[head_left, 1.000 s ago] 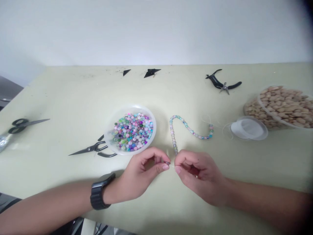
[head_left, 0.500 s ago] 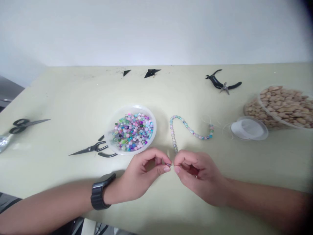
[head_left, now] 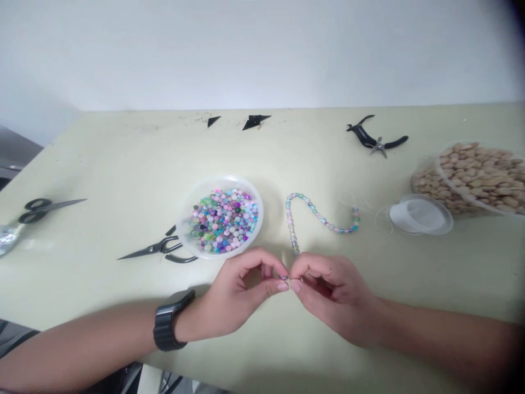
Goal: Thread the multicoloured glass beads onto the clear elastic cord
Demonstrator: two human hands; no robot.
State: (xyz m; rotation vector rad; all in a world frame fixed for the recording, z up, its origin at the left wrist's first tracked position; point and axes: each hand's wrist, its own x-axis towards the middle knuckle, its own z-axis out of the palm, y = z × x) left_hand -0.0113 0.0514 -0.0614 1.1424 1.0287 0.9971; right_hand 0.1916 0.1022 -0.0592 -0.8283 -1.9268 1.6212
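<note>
"Where is the beaded string (head_left: 312,209)?"

"On the table (head_left: 123,175), right of the bead bowl (head_left: 184,232), curving loosely; its near end disappears behind the right hand (head_left: 340,298)."

"And the hands?"

"Nearer than the bowl, fingertips meeting. The left hand (head_left: 233,298) pinches a small bead (head_left: 283,277); the right hand pinches, apparently on the string's thin end."

"Handling?"

"Probably light: bead hard, slippery, best held by its sides; string limp, best gripped near its tip."

Two hands (head_left: 246,295) (head_left: 340,298), one bead strand (head_left: 290,218), one bowl (head_left: 184,241)
</note>
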